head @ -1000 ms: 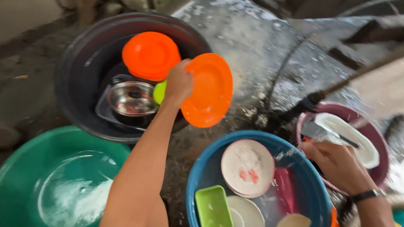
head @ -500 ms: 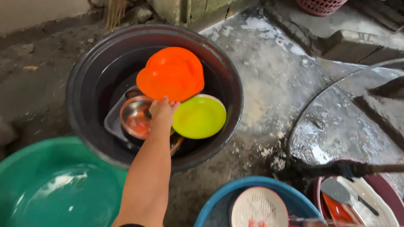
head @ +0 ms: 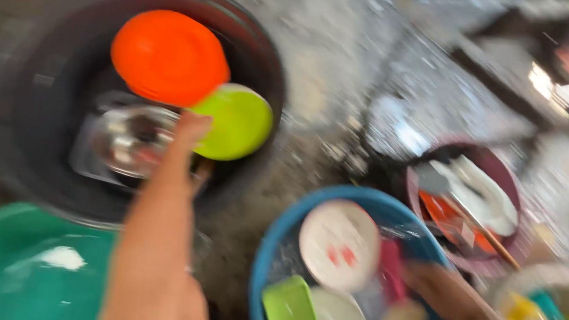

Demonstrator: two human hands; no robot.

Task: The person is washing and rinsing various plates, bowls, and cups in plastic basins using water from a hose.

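The picture is motion-blurred. My left hand (head: pixel 190 133) reaches into a black tub (head: pixel 267 54), its fingertips at the edge of a lime-green plate (head: pixel 236 120) and beside a steel bowl (head: pixel 126 138). Orange plates (head: pixel 169 55) lean at the back of the tub. My right hand (head: pixel 439 290) is low in a blue basin (head: pixel 273 242), beside a pink item and a white plate with red marks (head: pixel 339 245). Whether either hand grips anything is too blurred to tell.
A green basin (head: pixel 16 273) with soapy water sits at the lower left. A maroon basin (head: pixel 509 178) with white dishes and utensils is at the right. A lime-green rectangular dish (head: pixel 290 314) lies in the blue basin. The floor is wet concrete.
The orange plate left my left hand and now rests in the black tub on the other orange plate. The view swung down and right, and my right hand went deeper into the blue basin.
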